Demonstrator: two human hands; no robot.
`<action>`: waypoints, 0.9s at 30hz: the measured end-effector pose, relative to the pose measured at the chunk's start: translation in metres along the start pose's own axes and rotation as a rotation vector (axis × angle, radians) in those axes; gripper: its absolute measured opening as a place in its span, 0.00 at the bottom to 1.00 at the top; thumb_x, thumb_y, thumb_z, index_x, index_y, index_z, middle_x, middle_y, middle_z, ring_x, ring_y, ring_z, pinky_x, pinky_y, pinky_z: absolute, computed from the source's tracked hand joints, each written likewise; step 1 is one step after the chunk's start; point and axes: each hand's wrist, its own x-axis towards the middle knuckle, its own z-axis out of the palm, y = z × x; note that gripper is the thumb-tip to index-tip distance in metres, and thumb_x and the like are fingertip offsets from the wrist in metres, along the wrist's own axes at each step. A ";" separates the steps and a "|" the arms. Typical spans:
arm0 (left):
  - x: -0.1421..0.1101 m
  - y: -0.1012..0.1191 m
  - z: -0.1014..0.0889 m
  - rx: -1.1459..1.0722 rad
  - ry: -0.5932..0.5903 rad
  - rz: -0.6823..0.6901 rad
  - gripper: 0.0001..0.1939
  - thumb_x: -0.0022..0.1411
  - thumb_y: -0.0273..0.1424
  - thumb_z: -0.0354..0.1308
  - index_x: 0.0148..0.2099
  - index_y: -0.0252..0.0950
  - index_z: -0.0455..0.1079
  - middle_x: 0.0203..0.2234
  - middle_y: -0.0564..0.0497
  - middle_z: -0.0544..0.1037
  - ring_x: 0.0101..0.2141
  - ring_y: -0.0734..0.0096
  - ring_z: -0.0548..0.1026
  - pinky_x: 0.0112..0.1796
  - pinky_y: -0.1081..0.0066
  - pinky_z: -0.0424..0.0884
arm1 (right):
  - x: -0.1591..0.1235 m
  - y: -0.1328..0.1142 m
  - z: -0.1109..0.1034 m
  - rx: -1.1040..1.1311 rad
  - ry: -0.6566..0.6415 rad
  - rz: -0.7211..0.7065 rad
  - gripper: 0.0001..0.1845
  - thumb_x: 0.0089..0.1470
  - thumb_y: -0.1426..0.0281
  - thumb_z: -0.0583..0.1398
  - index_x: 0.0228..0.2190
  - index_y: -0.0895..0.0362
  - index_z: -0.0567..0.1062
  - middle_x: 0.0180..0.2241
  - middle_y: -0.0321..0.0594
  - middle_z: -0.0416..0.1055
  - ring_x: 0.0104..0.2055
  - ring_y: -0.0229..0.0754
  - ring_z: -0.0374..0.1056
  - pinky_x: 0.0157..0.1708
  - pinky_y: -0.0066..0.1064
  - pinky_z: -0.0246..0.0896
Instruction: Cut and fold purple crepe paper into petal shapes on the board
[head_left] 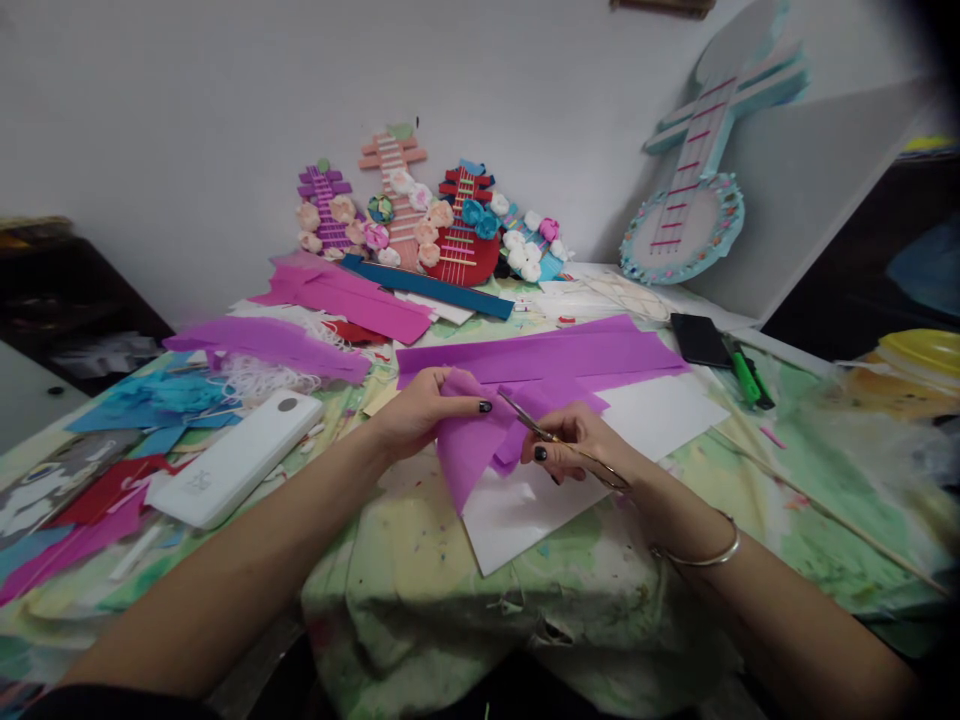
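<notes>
A folded piece of purple paper is pinched in my left hand, the thumb lying over its upper edge. My right hand grips a pair of scissors, with their blades pointing up and left at the paper's right side. Whether the blades are parted I cannot make out. Beneath both hands lies a white sheet on the cloth-covered table. Just behind, long purple paper strips stretch across it.
A white power bank and blue paper scraps lie at left. Behind are magenta paper and a dark blue strip. Small decorated guitar shapes lean on the wall. At right are a black flat object and a green cutter.
</notes>
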 end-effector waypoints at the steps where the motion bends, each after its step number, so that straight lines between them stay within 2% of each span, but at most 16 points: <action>1: 0.000 0.000 0.000 -0.007 -0.006 -0.003 0.10 0.44 0.27 0.70 0.30 0.29 0.76 0.26 0.47 0.78 0.27 0.72 0.74 0.30 0.74 0.68 | 0.000 0.000 0.000 0.002 0.005 -0.002 0.25 0.44 0.52 0.65 0.28 0.65 0.77 0.13 0.33 0.63 0.13 0.27 0.51 0.13 0.23 0.43; 7: 0.000 -0.001 0.002 -0.034 0.021 -0.001 0.13 0.43 0.29 0.71 0.31 0.29 0.74 0.28 0.47 0.78 0.27 0.72 0.75 0.29 0.74 0.69 | -0.001 -0.002 0.000 0.017 0.014 -0.001 0.25 0.45 0.52 0.64 0.27 0.65 0.76 0.13 0.33 0.64 0.13 0.28 0.52 0.12 0.22 0.44; 11: 0.000 -0.002 0.003 -0.048 0.021 -0.007 0.13 0.43 0.28 0.71 0.30 0.29 0.73 0.25 0.49 0.77 0.25 0.74 0.73 0.27 0.75 0.68 | -0.002 -0.003 0.001 0.029 0.000 -0.009 0.23 0.46 0.54 0.64 0.27 0.64 0.76 0.12 0.32 0.64 0.12 0.27 0.51 0.12 0.22 0.44; 20: 0.000 -0.003 0.002 -0.058 0.026 0.000 0.12 0.43 0.28 0.71 0.29 0.30 0.72 0.24 0.51 0.77 0.24 0.75 0.73 0.27 0.75 0.67 | 0.000 0.001 0.001 0.046 0.020 0.020 0.24 0.42 0.52 0.66 0.25 0.63 0.76 0.12 0.31 0.62 0.13 0.28 0.54 0.12 0.22 0.45; 27: 0.000 -0.002 0.004 -0.036 0.048 0.000 0.12 0.44 0.28 0.71 0.31 0.29 0.73 0.27 0.49 0.77 0.26 0.73 0.74 0.28 0.75 0.68 | 0.001 0.008 -0.002 0.010 0.026 -0.001 0.19 0.48 0.58 0.65 0.26 0.64 0.76 0.11 0.30 0.61 0.13 0.28 0.54 0.12 0.21 0.45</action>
